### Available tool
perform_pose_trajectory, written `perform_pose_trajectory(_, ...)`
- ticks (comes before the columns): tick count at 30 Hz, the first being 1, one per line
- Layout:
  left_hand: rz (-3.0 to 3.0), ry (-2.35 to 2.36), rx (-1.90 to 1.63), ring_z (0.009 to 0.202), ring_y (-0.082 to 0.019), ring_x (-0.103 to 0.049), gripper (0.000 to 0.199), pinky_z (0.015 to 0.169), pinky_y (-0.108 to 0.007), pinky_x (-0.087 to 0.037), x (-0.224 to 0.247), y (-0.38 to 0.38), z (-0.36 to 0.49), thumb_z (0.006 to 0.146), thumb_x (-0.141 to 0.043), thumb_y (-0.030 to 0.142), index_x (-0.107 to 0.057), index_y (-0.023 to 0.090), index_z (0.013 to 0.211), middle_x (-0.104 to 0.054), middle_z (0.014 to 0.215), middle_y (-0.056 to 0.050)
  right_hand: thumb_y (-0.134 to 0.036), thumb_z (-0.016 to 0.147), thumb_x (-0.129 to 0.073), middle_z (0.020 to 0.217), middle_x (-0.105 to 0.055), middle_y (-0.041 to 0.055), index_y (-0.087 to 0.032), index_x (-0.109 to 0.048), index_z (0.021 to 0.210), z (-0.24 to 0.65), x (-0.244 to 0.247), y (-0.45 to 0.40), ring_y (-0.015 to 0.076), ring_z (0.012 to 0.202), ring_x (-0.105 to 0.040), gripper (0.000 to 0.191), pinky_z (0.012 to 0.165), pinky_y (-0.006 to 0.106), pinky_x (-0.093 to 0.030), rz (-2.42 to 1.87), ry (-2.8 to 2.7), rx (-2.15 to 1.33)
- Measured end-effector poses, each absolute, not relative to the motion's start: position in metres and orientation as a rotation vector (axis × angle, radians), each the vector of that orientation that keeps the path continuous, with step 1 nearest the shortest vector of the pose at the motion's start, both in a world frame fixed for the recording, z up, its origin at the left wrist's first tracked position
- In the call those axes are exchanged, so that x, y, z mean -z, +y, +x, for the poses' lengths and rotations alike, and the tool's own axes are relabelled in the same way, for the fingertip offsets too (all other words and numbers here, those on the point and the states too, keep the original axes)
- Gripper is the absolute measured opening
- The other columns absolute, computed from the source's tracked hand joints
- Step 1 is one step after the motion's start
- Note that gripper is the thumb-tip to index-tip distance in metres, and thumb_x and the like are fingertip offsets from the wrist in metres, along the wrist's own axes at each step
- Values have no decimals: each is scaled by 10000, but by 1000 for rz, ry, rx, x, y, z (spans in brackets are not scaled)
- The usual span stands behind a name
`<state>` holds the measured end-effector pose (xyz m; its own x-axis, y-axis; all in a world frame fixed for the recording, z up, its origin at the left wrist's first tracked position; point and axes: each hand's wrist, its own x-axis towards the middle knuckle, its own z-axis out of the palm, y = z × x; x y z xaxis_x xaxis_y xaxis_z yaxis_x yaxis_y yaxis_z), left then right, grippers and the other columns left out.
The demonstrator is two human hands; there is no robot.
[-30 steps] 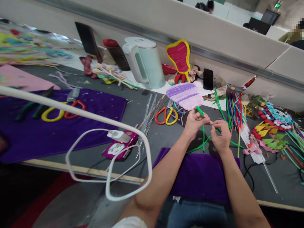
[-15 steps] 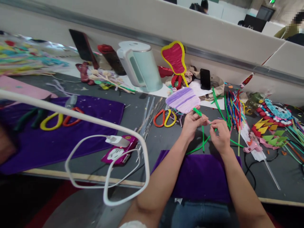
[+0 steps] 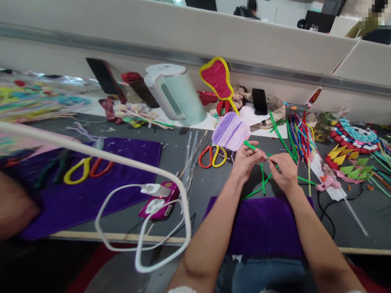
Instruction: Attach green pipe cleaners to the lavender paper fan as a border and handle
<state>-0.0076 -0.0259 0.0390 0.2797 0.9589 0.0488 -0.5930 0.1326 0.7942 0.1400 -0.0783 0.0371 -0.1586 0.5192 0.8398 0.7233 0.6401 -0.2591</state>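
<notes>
My left hand (image 3: 245, 163) is closed around the stem end of a rounded, striped purple and lilac fan-like piece (image 3: 230, 132). A bright green pipe cleaner (image 3: 249, 145) shows at that stem, just above the fingers. My right hand (image 3: 284, 170) is pinched close by, fingertips on the thin green strand running from the left hand; the exact grip is partly hidden. Beneath both hands, loose green pipe cleaners (image 3: 256, 192) lie crossed on the grey table (image 3: 195, 183). Red and yellow-handled scissors (image 3: 213, 157) rest left of my left hand.
A white kettle (image 3: 177, 95) and a yellow-edged red fan piece (image 3: 217, 78) stand behind. Right are bundled pipe cleaners (image 3: 301, 132) and a pink glue gun (image 3: 328, 183). A white cable (image 3: 180, 183) loops in front at left. Another person's arm (image 3: 16, 207) shows at far left.
The view has shifted slightly, so most things sit a little lower. The striped piece has turned a bit in my left hand. Both hands keep their grip close together.
</notes>
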Motion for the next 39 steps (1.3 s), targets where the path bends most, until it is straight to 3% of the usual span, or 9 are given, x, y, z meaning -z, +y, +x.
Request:
perform_pose_trajectory(7,877,559,-1280,618,-131,-667,547,644,-262,-544,-40,-28,-7,593,-874,226,-541,170,1023,-664,696,29,-235,897,-575,814,-712,35,-231,-664,889,134,-34,-82,182,768,-662,90,747,342,-522,-1121,-1624,-55)
perform_pose_trajectory(14,997,564,-1356,596,-129,-663,507,636,-251,-515,-41,-32,-4,603,-872,247,-550,184,989,-691,709,17,-405,784,-700,611,-651,-6,-195,-641,753,132,-45,-82,118,512,-569,221,514,242,-474,-1068,-1084,-1140)
perform_pose_trajectory(17,1040,544,-1340,608,-128,-666,504,637,-242,-508,-42,-34,-5,606,-874,247,-550,187,989,-692,703,17,-389,689,-780,538,-602,-34,-176,-625,683,137,-51,-81,83,434,-512,264,492,224,-473,-959,-901,-1518)
perform_pose_trajectory(20,1051,538,-1315,600,-124,-662,496,622,-237,-509,-43,-35,-6,616,-866,238,-554,187,997,-690,705,18,-373,661,-803,532,-592,-40,-164,-616,679,137,-52,-81,73,413,-513,281,518,232,-508,-867,-847,-1681)
perform_pose_trajectory(23,1006,576,-1305,577,-116,-648,491,600,-232,-513,-43,-33,-7,612,-864,246,-557,185,990,-675,697,27,-396,715,-770,602,-630,-29,-185,-609,785,133,-48,-82,106,464,-597,275,486,226,-512,-917,-906,-1470)
perform_pose_trajectory(27,901,607,-1263,579,-106,-632,507,571,-215,-516,-43,-29,-8,578,-875,261,-563,180,970,-621,661,52,-366,856,-625,730,-647,-29,-234,-576,943,132,-38,-83,123,506,-641,165,479,240,-533,-1057,-1167,-893)
perform_pose_trajectory(29,857,599,-1246,586,-100,-626,499,564,-205,-516,-42,-28,-9,567,-877,259,-570,177,952,-602,651,57,-285,908,-545,821,-675,6,-236,-599,942,135,-34,-83,142,641,-685,81,587,265,-568,-1088,-1401,-579)
perform_pose_trajectory(33,813,588,-1223,594,-93,-619,486,569,-197,-518,-41,-28,-8,562,-875,257,-578,178,939,-597,652,54,-164,935,-488,966,-708,58,-245,-648,940,144,-34,-85,166,925,-681,179,786,283,-553,-1078,-1776,-82)
perform_pose_trajectory(39,781,556,-1199,597,-85,-614,500,575,-194,-514,-43,-30,-7,563,-877,233,-570,176,953,-596,665,56,-166,932,-516,975,-722,59,-262,-680,974,147,-33,-87,160,890,-680,195,754,268,-537,-1069,-1858,271)
